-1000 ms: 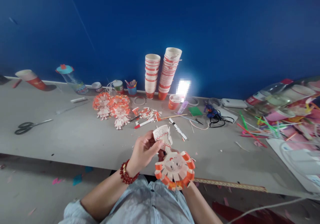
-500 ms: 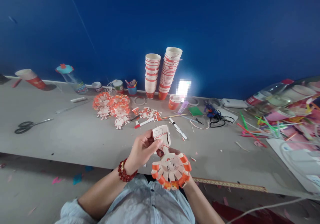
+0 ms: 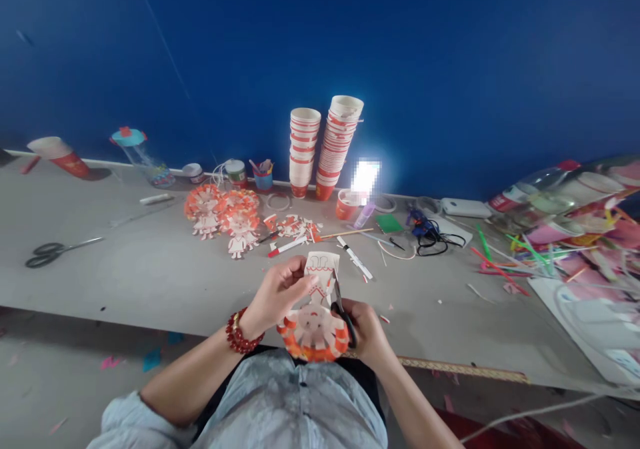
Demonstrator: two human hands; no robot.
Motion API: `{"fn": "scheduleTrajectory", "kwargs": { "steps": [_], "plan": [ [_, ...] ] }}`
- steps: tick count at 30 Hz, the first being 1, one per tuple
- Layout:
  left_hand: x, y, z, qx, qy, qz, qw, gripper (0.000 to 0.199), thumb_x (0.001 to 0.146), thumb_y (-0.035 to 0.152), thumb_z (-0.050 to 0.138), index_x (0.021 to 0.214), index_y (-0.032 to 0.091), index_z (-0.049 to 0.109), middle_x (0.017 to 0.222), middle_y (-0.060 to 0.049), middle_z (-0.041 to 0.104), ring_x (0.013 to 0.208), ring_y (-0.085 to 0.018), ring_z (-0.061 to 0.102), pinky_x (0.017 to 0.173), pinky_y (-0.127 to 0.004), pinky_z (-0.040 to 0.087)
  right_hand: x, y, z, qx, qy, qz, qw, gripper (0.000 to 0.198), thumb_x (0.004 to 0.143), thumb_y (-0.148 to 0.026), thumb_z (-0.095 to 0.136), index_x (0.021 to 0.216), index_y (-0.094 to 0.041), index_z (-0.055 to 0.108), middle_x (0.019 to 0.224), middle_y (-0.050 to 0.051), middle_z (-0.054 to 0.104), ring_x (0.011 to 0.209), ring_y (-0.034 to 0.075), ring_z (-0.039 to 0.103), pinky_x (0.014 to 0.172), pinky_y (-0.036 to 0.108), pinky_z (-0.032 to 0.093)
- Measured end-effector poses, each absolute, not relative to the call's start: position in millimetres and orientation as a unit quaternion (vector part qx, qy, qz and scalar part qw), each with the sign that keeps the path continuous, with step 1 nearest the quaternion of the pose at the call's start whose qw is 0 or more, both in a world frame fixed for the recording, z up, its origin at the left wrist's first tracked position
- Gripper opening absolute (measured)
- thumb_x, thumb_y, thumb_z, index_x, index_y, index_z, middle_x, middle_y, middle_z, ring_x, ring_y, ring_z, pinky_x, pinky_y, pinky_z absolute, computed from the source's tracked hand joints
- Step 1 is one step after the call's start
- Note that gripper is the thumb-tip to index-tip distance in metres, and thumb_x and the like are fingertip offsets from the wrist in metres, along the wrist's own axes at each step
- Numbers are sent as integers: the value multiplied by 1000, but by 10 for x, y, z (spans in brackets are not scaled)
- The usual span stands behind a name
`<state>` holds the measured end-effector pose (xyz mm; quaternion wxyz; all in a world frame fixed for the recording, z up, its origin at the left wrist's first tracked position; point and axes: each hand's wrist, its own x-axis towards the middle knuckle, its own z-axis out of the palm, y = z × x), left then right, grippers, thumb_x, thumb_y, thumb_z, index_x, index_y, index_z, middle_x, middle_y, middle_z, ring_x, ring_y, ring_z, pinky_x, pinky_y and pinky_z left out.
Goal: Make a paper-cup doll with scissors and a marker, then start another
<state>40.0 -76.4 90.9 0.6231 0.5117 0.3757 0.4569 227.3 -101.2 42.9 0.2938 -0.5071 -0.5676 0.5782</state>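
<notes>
Between thumb and fingers, my left hand (image 3: pixel 280 293) pinches the drawn-on white end of a paper lion cutout (image 3: pixel 313 329). Its curled orange mane and drawn face hang toward my body, and red and black lines mark the body part. Scissors (image 3: pixel 342 314) with black handles sit in my right hand (image 3: pixel 367 329). Their blades lie along the right edge of the drawn paper; whether they are fully closed I cannot tell. Past my hands lie several finished-looking paper lions (image 3: pixel 239 225) with orange manes.
Two tall paper cup stacks (image 3: pixel 305 149) stand by the blue wall. Paper scraps (image 3: pixel 295 226), a red-capped marker (image 3: pixel 287 247) and a black-and-white marker (image 3: pixel 355 258) lie ahead. Another pair of scissors (image 3: pixel 50 254) is at left. A pile of coloured straws and cups (image 3: pixel 575 235) fills the right.
The scissors, hidden before, now show in my right hand at the paper's right edge. The lion's head has shifted left and turned, and my right hand has come out from behind it.
</notes>
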Motion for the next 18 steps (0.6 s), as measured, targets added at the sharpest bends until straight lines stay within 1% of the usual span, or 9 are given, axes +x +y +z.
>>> {"fn": "scheduleTrajectory", "kwargs": {
  "steps": [2,5,9,12,16,18],
  "plan": [
    [403,-769,927,496,366,454,643,21,89,34,57,98,15,59,84,-5,65,72,-17,66,65,-27,53,2305,-1022,471,-506,-587,568,276,40,75,-51,67,60,-17,52,46,-3,50,43,10,40,42,21,28],
    [381,-766,971,494,348,424,674,21,92,35,52,101,17,54,80,-3,64,63,-17,67,60,-29,53,2343,-1036,563,-508,-602,562,250,40,78,-50,66,59,-18,51,45,-2,54,41,9,40,42,21,26],
    [310,-737,1041,549,369,368,653,19,92,37,50,95,18,52,80,-2,62,61,-17,69,52,-24,49,2355,-1030,697,-507,-588,590,221,38,77,-50,65,61,-18,53,48,1,60,41,9,41,42,21,27],
    [267,-713,1084,583,380,331,637,18,93,37,49,91,19,50,79,-1,61,63,-18,70,43,-19,44,2363,-1016,766,-511,-591,587,212,39,75,-50,67,58,-18,51,46,1,60,41,9,41,43,21,28],
    [229,-686,1127,603,390,290,633,19,94,38,46,95,19,50,76,-2,66,61,-17,70,39,-18,41,2404,-1016,779,-501,-602,584,213,38,77,-47,66,58,-19,50,45,0,59,43,10,42,45,22,28],
    [212,-672,1152,607,387,272,639,20,94,38,46,99,19,50,80,-3,68,61,-18,70,35,-16,38,2432,-1027,760,-490,-608,586,215,37,79,-44,65,57,-19,49,44,0,59,43,10,42,45,22,29]
  ]
}}
